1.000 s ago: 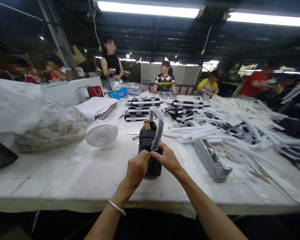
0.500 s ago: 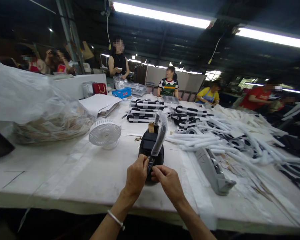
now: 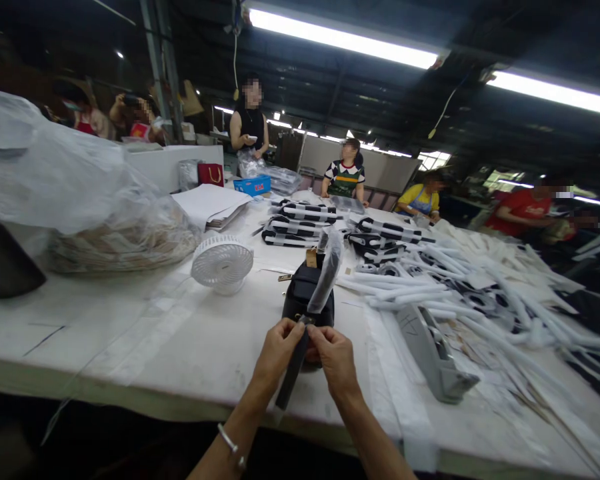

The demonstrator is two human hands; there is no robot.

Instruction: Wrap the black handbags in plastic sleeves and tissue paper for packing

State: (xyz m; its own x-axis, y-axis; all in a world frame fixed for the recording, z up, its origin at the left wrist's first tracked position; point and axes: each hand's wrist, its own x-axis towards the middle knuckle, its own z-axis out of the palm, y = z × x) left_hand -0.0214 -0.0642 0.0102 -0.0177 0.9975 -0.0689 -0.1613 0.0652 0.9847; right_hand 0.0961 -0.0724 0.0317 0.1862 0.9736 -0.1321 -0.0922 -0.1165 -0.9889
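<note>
A small black bag point(image 3: 300, 288) stands on the table in front of me. Its raised strap point(image 3: 326, 280) is wrapped in clear plastic and white padding. A flat black strap end point(image 3: 293, 377) hangs down from the near side toward the table edge. My left hand point(image 3: 279, 350) pinches this strap near its top between thumb and fingers. From the other side my right hand point(image 3: 335, 357) is closed at the same spot, its fingertips against the strap. Both hands partly cover the bag's lower front.
Left of the bag is a white fan point(image 3: 223, 263); a grey tape dispenser point(image 3: 435, 353) sits to the right. Wrapped straps point(image 3: 300, 223) are stacked behind, with loose white tubes point(image 3: 405, 283) at right. A large plastic bag point(image 3: 100, 193) lies left. Several people work beyond.
My hands have come together higher on the strap, and its black end now hangs free below them. The whole view has shifted slightly.
</note>
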